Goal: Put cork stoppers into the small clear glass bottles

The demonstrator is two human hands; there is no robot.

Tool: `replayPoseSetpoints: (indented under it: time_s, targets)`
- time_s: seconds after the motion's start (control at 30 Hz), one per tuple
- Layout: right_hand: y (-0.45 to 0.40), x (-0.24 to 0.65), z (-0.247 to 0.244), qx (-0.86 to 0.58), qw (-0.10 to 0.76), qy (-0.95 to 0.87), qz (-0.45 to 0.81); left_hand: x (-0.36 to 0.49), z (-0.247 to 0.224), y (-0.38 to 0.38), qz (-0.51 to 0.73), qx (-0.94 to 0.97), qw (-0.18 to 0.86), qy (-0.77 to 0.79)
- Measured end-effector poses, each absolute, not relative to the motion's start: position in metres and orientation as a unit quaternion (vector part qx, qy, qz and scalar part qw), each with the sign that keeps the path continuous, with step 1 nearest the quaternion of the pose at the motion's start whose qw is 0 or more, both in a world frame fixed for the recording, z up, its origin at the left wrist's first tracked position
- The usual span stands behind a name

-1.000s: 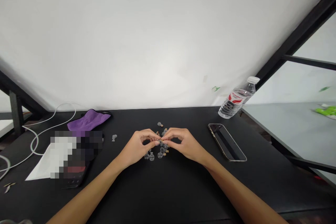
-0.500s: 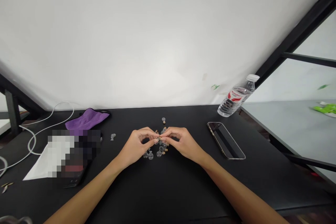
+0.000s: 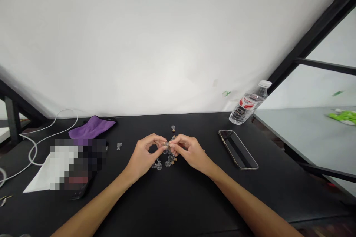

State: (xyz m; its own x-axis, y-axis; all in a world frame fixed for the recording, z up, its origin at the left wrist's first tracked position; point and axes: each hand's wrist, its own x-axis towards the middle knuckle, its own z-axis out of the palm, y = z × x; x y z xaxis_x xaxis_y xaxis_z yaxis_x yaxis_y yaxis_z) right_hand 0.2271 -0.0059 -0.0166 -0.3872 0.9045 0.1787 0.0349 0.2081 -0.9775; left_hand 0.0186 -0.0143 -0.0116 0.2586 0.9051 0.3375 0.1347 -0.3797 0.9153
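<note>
Several tiny clear glass bottles [image 3: 168, 163], some with cork stoppers, lie in a loose cluster on the black table [image 3: 167, 203]. Above the cluster my left hand [image 3: 147, 153] pinches a small glass bottle [image 3: 166, 144] between thumb and fingers. My right hand [image 3: 191, 152] meets it from the other side, its thumb and fingertips closed at the bottle's neck end; whatever they grip there is too small to make out. One corked bottle [image 3: 173, 128] lies apart behind the hands, and another small glass piece [image 3: 119, 146] rests to the left.
A phone [image 3: 238, 149] and a water bottle [image 3: 249, 103] are on the right. On the left are a purple cloth [image 3: 91, 127], a white sheet [image 3: 41, 172], a dark blurred object and a white cable [image 3: 35, 144]. A white wall [image 3: 167, 44] rises behind the table.
Both hands have shifted slightly, and the glass bottle between the fingertips now shows more clearly. The camera view has moved a little.
</note>
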Motion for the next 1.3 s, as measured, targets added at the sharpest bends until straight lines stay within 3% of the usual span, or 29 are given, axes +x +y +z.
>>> replayPoseSetpoints:
  time_s: [0.17, 0.43, 0.7, 1.0, 1.17, 1.3]
  targets:
    - [-0.006, 0.225, -0.015, -0.363, 0.41, -0.67, 0.501, 0.017, -0.012, -0.013, 0.457, 0.704, 0.38, 0.39]
    - [0.009, 0.245, -0.01, -0.411, 0.394, -0.736, 0.365, 0.004, -0.014, 0.0, 0.321, 0.781, 0.324, 0.428]
    - [0.019, 0.261, -0.009, -0.444, 0.387, -0.757, 0.284, 0.002, -0.018, 0.002, 0.292, 0.803, 0.316, 0.412]
    - [0.022, 0.282, 0.0, -0.442, 0.284, -0.772, 0.357, -0.003, -0.017, 0.006, 0.276, 0.801, 0.335, 0.412]
    - [0.025, 0.305, 0.007, -0.433, 0.164, -0.753, 0.468, -0.019, -0.004, 0.01, 0.237, 0.779, 0.39, 0.429]
    - [0.026, 0.32, 0.014, -0.423, 0.116, -0.761, 0.478, -0.032, 0.002, 0.014, 0.193, 0.794, 0.413, 0.402]
